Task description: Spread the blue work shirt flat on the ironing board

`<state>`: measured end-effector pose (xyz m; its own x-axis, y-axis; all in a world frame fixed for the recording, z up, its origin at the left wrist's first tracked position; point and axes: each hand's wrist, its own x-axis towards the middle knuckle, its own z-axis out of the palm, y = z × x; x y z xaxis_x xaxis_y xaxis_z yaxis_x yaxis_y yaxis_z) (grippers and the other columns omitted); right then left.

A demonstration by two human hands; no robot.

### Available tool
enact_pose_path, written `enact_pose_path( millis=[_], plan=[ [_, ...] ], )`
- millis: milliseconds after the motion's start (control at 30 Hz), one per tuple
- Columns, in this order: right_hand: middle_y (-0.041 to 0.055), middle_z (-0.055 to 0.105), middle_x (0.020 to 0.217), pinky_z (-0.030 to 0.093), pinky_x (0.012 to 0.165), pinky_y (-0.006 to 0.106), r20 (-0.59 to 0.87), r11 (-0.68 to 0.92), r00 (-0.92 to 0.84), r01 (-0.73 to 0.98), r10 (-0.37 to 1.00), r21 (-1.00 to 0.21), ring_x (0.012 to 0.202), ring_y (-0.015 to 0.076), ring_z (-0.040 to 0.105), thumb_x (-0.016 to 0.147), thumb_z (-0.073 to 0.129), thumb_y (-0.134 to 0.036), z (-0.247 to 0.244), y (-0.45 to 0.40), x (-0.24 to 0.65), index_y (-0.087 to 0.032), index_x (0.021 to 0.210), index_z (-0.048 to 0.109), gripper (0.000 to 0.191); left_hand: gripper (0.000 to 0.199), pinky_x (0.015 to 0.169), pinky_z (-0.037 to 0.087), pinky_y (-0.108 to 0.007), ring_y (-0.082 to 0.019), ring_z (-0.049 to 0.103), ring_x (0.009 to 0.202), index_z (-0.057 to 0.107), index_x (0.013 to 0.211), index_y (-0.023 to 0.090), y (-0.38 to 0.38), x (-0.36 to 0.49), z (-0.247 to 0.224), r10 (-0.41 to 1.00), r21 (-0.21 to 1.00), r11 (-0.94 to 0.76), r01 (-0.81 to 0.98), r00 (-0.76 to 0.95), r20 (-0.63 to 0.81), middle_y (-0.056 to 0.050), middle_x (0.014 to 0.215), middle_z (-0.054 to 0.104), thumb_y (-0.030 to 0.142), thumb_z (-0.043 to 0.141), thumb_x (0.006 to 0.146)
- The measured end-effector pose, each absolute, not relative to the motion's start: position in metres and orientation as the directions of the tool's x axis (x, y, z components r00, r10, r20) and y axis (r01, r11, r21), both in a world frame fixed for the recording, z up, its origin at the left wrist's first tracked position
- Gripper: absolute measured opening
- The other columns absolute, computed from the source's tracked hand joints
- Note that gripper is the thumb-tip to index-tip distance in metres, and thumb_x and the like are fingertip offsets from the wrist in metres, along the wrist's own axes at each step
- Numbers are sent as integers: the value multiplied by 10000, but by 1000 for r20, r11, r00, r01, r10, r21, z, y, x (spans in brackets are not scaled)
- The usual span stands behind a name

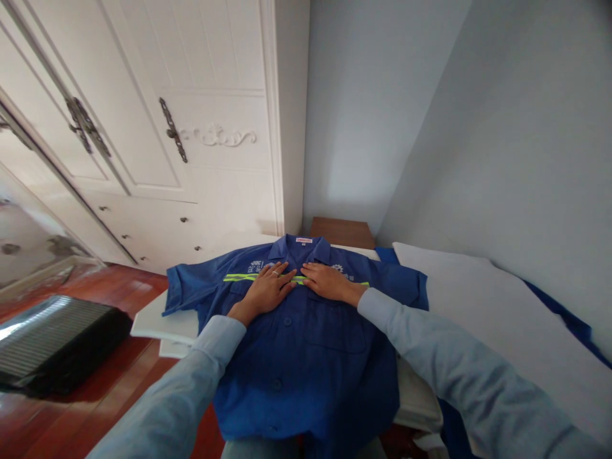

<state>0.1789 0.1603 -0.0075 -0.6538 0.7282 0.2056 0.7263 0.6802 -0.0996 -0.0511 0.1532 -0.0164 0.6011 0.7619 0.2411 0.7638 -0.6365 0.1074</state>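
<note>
A blue short-sleeved work shirt [287, 357] lies front up and spread out, collar away from me, its lower part hanging over the near edge toward my lap. A yellow-green and silver reflective strip [239, 278] crosses its chest, with white printed logos above. My left hand [270, 288] rests flat on the chest, fingers stretched out over the strip, a ring on one finger. Lying flat just right of the button line is my right hand [329, 282], its fingers pointing left. The fingertips of both hands are close together below the collar.
Beneath the shirt is a white table [165, 319]. To the right, a large white sheet [468, 306] lies over blue fabric [564, 312]. A white wardrobe [224, 185] stands behind at left, a brown wooden box [342, 231] at the back. A black-wrapped bundle [62, 344] sits on the reddish floor.
</note>
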Motion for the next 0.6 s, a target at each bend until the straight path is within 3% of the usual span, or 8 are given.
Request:
enact_pose_path(
  millis=[233, 367, 433, 500, 600],
  plan=[
    [218, 577, 1415, 391, 1171, 456, 314, 684, -626, 720, 714, -119, 1371, 271, 508, 1028, 432, -270, -18, 152, 182, -43, 1360, 593, 433, 505, 1198, 313, -525, -294, 459, 1408, 621, 1364, 218, 152, -51, -15, 775, 180, -621, 763, 564, 284, -123, 1494, 528, 493, 389, 1010],
    [204, 568, 1430, 385, 1172, 461, 326, 655, -587, 739, 741, -160, 1382, 263, 496, 1027, 438, -276, -22, 151, 183, -63, 1359, 602, 428, 479, 1147, 411, -486, -282, 574, 1297, 743, 1147, 197, 149, -50, -3, 790, 366, -609, 704, 495, 362, -125, 1346, 655, 495, 400, 995],
    [205, 565, 1433, 378, 1177, 452, 321, 648, -580, 742, 749, -170, 1386, 261, 492, 1022, 449, -273, -22, 152, 183, -57, 1360, 601, 429, 443, 1071, 492, -442, -259, 651, 1175, 763, 1019, 202, 141, -51, 19, 797, 510, -586, 630, 335, 502, -103, 1193, 732, 504, 441, 979],
    [204, 563, 1437, 369, 1182, 442, 314, 646, -580, 744, 752, -173, 1386, 260, 491, 1022, 448, -275, -21, 152, 183, -49, 1362, 598, 435, 377, 1008, 531, -416, -229, 687, 1062, 743, 1015, 188, 130, -55, 53, 755, 620, -590, 517, 82, 651, -76, 1100, 754, 480, 510, 965],
    [198, 564, 1438, 357, 1189, 441, 304, 640, -577, 748, 758, -176, 1383, 258, 494, 1026, 440, -283, -20, 152, 182, -53, 1361, 601, 437, 363, 969, 535, -424, -206, 657, 1082, 688, 1132, 147, 112, -67, 103, 622, 637, -673, 376, -178, 762, -61, 1149, 715, 404, 458, 1016]
  ],
)
